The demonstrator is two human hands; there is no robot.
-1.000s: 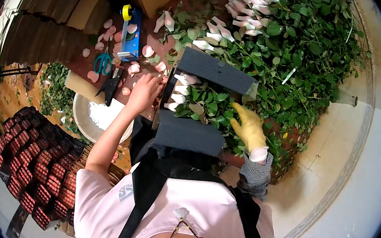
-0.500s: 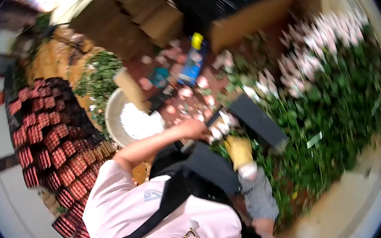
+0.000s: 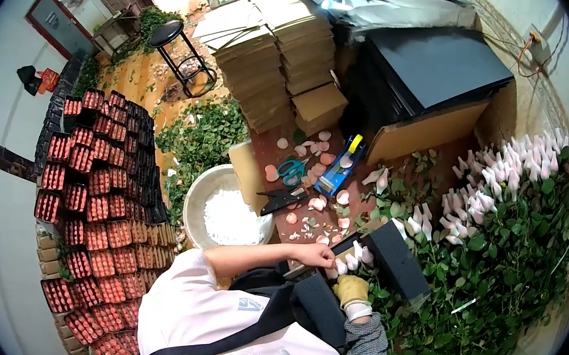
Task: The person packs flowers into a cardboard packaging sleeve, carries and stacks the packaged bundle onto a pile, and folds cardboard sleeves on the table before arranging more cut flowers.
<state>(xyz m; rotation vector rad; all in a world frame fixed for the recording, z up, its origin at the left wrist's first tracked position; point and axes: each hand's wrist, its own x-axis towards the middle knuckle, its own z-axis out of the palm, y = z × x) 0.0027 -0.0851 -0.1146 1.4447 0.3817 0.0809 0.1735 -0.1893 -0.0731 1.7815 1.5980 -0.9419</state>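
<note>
My left hand (image 3: 318, 255), bare, has its fingers curled at the left end of a short row of pale pink-white covered flower heads (image 3: 354, 257). What is inside the fingers is hidden. My right hand (image 3: 352, 292), in a yellow glove, is closed just below the same row, next to green stems; its grip is also hidden. The row lies in a narrow trough between a dark foam block (image 3: 398, 260) on the far side and another dark block (image 3: 321, 309) by my body.
A large leafy heap of covered flowers (image 3: 477, 276) lies on the right. Left stand a bowl of white pieces (image 3: 227, 216) and stacked trays of red-pink flowers (image 3: 109, 235). Ahead are teal scissors (image 3: 292, 171), a blue tape dispenser (image 3: 337, 173), pruning shears (image 3: 282, 200), loose petals and cardboard stacks (image 3: 270, 57).
The view has tilted upward and sharpened, showing more of the room. Both hands stay by the row of flower heads; my left hand looks more tightly curled.
</note>
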